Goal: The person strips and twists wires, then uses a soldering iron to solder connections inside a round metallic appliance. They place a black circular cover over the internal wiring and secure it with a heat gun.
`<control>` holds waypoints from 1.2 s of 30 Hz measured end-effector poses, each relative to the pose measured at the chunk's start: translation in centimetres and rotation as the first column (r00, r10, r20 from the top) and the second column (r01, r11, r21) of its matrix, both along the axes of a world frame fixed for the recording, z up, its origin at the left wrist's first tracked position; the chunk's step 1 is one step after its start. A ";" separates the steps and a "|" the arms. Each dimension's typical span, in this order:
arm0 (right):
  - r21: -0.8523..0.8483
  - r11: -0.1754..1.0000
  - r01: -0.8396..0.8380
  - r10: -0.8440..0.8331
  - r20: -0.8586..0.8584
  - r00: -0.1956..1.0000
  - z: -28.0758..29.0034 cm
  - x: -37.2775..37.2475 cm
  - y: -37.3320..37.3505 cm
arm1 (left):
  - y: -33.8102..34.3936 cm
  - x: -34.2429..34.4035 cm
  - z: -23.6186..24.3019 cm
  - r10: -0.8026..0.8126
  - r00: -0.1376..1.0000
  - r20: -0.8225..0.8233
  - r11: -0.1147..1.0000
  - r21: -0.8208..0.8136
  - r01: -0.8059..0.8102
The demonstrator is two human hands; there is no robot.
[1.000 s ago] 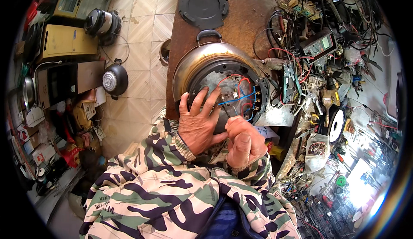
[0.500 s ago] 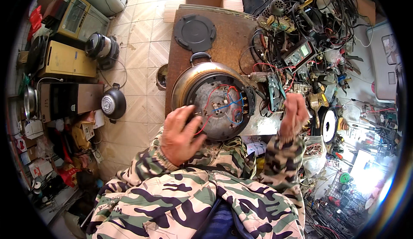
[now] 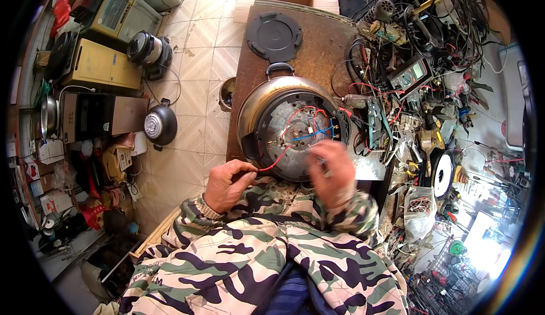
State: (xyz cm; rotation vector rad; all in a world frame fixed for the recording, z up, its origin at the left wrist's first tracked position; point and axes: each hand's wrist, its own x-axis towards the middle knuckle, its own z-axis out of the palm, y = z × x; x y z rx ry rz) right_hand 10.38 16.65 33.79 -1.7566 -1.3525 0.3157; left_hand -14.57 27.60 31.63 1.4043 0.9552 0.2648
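An upturned electric pan lies on the workbench, its round metal underside exposed inside a black ring. Red and blue wires run across this underside; the blue wire leads to terminals at the right. My left hand is closed at the pan's near left edge, thumb and forefinger pinching the end of a red wire. Over the near right part of the underside is my right hand, fingers curled and somewhat blurred. What it holds, if anything, cannot be made out.
Beyond the pan lies a round black cover. To the right are wire strippers, a multimeter, a white-faced spool and heaps of cables. A black pan and a cooker stand at the left.
My left hand has closed on the red wire and drawn its end toward the near left. My right hand has moved left from beside the tools to over the pan's underside.
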 end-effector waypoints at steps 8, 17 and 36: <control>-0.048 0.985 -0.168 0.167 -0.022 0.986 -1.9 -4.1 0.6 | 0.1 1.0 -0.9 -0.095 0.991 -0.096 0.926 0.358 0.123; -0.036 0.981 -0.188 0.182 -0.134 0.974 -2.9 -4.4 0.1 | 0.7 3.4 0.7 -0.070 0.997 -0.018 0.954 0.291 0.072; -0.164 0.985 0.043 -0.094 -0.313 0.945 -3.8 -3.9 1.6 | 1.2 3.9 -3.1 0.189 0.982 0.017 0.981 0.049 -0.189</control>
